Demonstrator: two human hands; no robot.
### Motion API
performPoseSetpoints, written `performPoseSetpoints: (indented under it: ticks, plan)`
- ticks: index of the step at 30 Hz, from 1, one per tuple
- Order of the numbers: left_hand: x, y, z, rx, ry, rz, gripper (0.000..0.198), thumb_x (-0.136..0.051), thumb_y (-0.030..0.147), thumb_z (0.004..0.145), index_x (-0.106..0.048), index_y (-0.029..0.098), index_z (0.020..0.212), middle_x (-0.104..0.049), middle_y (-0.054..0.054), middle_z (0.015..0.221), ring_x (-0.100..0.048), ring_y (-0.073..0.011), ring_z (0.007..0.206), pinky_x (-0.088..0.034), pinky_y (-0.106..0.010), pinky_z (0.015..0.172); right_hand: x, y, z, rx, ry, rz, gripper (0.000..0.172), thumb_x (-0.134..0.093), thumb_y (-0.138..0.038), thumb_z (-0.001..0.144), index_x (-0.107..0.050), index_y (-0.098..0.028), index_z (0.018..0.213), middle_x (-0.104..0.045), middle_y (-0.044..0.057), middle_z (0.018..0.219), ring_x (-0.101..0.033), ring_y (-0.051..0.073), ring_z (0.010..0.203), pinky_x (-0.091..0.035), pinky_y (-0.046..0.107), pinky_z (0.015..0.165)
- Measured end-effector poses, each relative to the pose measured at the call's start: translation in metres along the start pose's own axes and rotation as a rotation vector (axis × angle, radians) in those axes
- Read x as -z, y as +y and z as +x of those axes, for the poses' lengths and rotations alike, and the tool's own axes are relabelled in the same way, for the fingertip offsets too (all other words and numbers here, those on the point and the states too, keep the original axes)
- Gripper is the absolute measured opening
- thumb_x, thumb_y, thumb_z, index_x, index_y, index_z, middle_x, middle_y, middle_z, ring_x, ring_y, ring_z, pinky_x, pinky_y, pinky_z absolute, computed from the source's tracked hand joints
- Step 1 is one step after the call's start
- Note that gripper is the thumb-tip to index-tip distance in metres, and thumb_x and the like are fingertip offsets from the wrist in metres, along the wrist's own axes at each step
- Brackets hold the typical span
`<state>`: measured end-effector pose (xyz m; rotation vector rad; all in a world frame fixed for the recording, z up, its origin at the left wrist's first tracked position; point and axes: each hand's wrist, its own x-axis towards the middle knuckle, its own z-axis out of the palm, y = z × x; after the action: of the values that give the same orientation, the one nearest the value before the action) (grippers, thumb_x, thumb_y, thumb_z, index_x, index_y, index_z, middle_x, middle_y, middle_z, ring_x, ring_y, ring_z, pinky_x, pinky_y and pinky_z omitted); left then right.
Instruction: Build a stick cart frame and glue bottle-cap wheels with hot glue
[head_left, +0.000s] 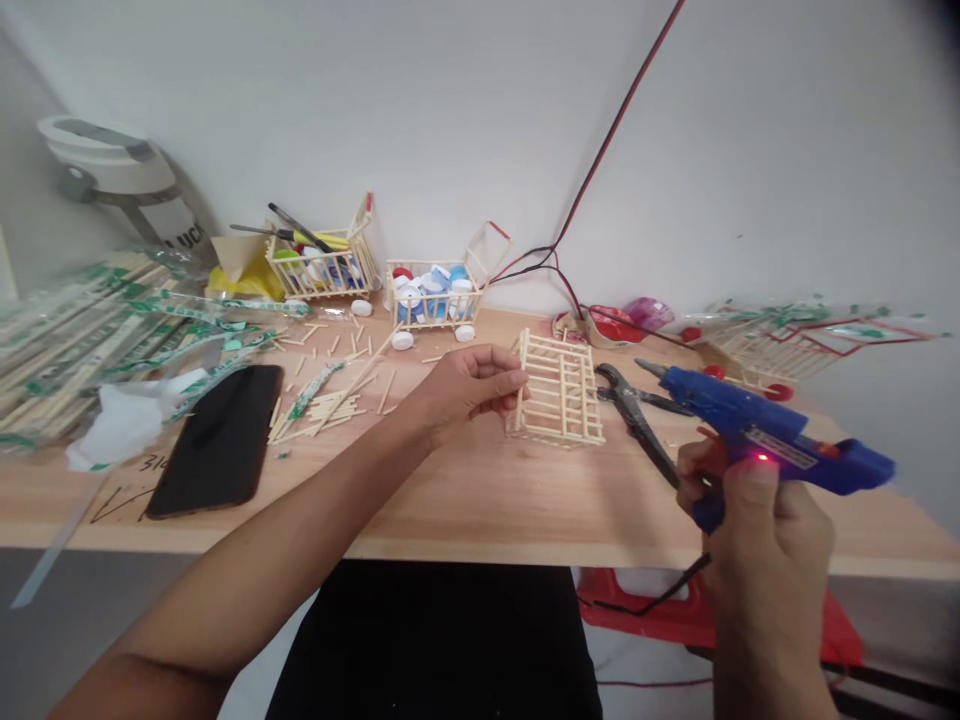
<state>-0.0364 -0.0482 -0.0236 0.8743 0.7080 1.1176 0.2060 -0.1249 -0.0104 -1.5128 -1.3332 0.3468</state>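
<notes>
My left hand [480,388] pinches the left end of a small basket frame [559,385] built from thin wooden sticks. The frame is tilted just above or on the table; I cannot tell which. In my right hand [757,520] is a blue hot glue gun [765,425], its fingers wrapped round the handle and trigger. A red light glows on the gun's side, and its nozzle points left toward the frame, apart from it. Between frame and gun lie dark-handled pliers [637,420]. Cut stick pieces [334,405] are scattered left of my left hand.
Two stick-built carts, one with tools [322,265] and one with bottle caps [435,295], stand along the wall. Another cart [765,350] is at the right. A black phone [217,440], wrapped chopsticks [97,340] and a large cup [127,180] occupy the left. Cables run down the wall.
</notes>
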Motion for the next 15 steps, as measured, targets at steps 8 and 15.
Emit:
performPoseSetpoints:
  ticks: [8,15]
  plan:
    - [0.004,-0.001,0.001,0.012,-0.011,-0.001,0.037,-0.086,0.029,0.065,-0.060,0.012,0.083,-0.068,0.000,0.069,-0.060,-0.0059,0.056,-0.047,-0.018,0.057,0.026,0.045,0.040,0.139,-0.139,-0.534,0.046,-0.047,-0.051,0.089,-0.064,-0.017,0.114,-0.067,0.016,0.098,-0.063,0.032,0.089,-0.046,0.044,0.077]
    - [0.005,0.002,0.001,0.009,0.026,0.077,0.041,-0.088,0.035,0.061,-0.061,0.014,0.083,-0.067,0.001,0.069,-0.060,-0.0059,0.055,-0.042,-0.016,0.051,0.059,0.119,0.090,0.326,-0.013,-0.818,0.057,-0.044,-0.050,0.087,-0.057,-0.021,0.134,-0.062,0.018,0.108,-0.056,0.040,0.108,-0.050,0.054,0.085]
